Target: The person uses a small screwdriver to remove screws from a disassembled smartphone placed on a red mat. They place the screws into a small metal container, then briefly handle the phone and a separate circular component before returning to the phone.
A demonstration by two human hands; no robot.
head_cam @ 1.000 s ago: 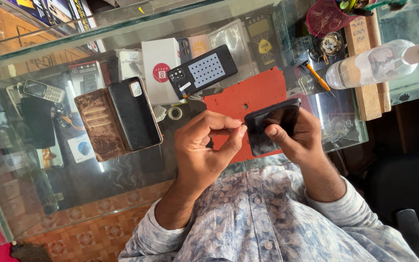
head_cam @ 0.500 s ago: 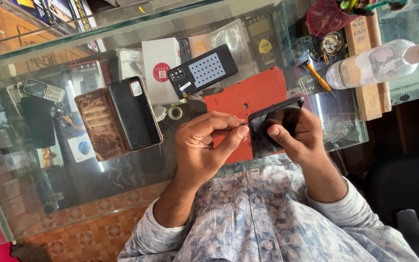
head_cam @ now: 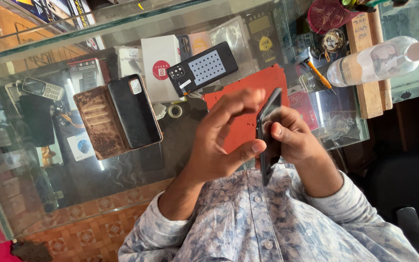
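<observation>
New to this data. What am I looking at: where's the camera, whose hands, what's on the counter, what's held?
There is no machine here. A person wears one camera on the head, and it looks down over their patterned shirt at their own two hands.

The right hand grips a dark phone, turned nearly edge-on to the camera. The left hand is open, with its thumb against the phone's edge.

Below them is a glass counter. On it lie a red mat, a brown wallet case with a black phone in it, another phone lying back-up, a white box, a small tape roll, an orange-handled screwdriver and a clear spray bottle.
</observation>
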